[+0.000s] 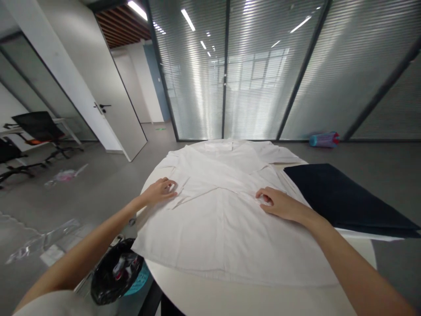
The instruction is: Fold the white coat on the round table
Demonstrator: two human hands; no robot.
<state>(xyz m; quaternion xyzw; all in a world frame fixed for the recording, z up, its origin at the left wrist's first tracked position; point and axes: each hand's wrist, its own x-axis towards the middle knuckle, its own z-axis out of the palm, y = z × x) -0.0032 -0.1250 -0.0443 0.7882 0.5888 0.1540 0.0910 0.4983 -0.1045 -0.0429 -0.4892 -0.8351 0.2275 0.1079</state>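
A white shirt (210, 232) lies spread over a round white table (197, 294), its collar end at the far edge and its hem towards me. Creases and seams cross its middle. My left hand (161, 191) rests at the shirt's left side, with thumb and fingers bent and apart. On the right half of the shirt is my right hand (279, 204), its fingers curled loosely and a gap showing between thumb and forefinger. I see no cloth pinched in either hand.
Folded dark navy cloth (345, 199) lies at the table's right, overhanging the edge, with white material under it. A black-lined bin (115, 272) stands below left. Clear plastic wrapping (46, 241) and office chairs (39, 127) are farther left. A door (95, 79) stands ajar.
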